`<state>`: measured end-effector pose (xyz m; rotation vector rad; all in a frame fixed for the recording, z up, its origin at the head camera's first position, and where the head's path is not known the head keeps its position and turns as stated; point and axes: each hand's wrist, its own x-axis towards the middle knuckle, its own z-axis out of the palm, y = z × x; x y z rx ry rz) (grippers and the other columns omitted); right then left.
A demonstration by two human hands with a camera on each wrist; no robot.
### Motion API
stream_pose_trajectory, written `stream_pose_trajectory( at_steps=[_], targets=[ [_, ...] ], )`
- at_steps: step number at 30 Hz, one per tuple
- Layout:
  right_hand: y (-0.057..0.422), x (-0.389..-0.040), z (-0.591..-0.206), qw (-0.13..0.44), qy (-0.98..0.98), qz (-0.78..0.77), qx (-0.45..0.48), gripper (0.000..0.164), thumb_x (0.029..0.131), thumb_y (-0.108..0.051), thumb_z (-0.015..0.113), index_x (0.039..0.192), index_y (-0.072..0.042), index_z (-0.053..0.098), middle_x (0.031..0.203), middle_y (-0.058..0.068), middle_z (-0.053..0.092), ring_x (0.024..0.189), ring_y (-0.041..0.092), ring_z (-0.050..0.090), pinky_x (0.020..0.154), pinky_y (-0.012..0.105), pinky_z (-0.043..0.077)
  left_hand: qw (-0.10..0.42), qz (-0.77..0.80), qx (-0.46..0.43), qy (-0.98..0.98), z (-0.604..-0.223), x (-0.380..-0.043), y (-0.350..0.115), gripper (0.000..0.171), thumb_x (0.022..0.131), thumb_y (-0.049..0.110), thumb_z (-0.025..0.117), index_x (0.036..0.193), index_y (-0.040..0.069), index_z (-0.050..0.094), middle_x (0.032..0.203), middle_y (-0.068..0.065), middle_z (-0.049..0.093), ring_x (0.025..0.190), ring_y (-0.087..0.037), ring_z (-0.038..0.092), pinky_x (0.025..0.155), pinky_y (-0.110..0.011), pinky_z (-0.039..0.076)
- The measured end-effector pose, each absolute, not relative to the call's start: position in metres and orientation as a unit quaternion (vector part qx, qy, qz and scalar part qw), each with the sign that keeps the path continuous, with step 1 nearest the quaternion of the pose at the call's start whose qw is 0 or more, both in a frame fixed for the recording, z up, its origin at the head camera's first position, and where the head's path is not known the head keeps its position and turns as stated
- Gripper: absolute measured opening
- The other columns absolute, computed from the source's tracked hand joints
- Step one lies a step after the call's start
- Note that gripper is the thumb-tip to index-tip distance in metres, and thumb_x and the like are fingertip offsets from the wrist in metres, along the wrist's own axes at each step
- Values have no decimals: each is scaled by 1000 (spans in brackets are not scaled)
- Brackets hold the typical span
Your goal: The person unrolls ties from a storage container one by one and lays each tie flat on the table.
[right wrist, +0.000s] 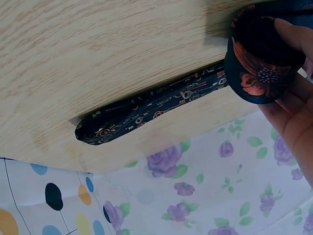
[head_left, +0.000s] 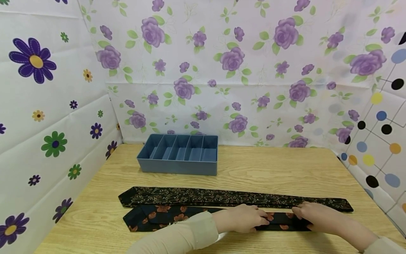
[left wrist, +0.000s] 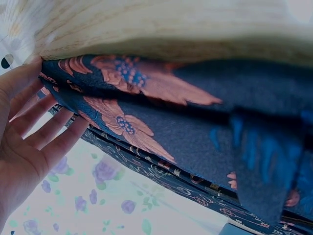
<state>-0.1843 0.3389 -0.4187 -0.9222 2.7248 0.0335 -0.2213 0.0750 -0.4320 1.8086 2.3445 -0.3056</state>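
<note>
Two dark neckties lie side by side across the table. The nearer floral necktie [head_left: 149, 220] is navy with orange flowers; beyond it lies a black necktie [head_left: 228, 198] with a small key-like pattern. My left hand [head_left: 241, 218] rests on the middle of the floral necktie, and in the left wrist view its fairly straight fingers touch one edge with the thumb at the other. At the floral necktie's right part, my right hand [head_left: 318, 217] grips a bent-over fold, with the thumb inside the loop and fingers underneath in the right wrist view.
Behind the neckties, left of centre, stands a blue-grey box [head_left: 179, 167] divided into several compartments. The wooden table [head_left: 272, 167] is bounded by a floral cloth [head_left: 203, 70] at the back and patterned cloths at both sides.
</note>
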Motion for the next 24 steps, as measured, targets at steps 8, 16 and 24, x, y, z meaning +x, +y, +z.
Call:
stream_pose_trajectory(
  at_steps=[8, 16, 24],
  targets=[
    [341, -186, -419, 135, 939, 26, -317, 35, 68, -4, 81, 84, -20, 55, 77, -10, 55, 69, 9, 55, 57, 30, 48, 80, -104, 606, 784, -433, -222, 75, 47, 89, 31, 64, 134, 29, 52, 140, 12, 47, 117, -6, 51, 91, -15, 46],
    [346, -185, -420, 109, 930, 22, -350, 29, 67, -2, 81, 81, -18, 61, 77, -10, 49, 65, 2, 46, 54, 24, 45, 83, -96, 609, 783, -433, -223, 75, 49, 88, 31, 64, 135, 29, 51, 139, 11, 47, 118, -6, 51, 91, -15, 46],
    [353, -184, -421, 118, 924, 26, -363, 34, 66, -6, 82, 85, -22, 59, 81, -12, 50, 66, 2, 47, 54, 26, 45, 85, -87, 611, 782, -436, -225, 72, 51, 89, 30, 64, 138, 28, 49, 143, 10, 45, 123, -6, 49, 94, -15, 45]
  ],
)
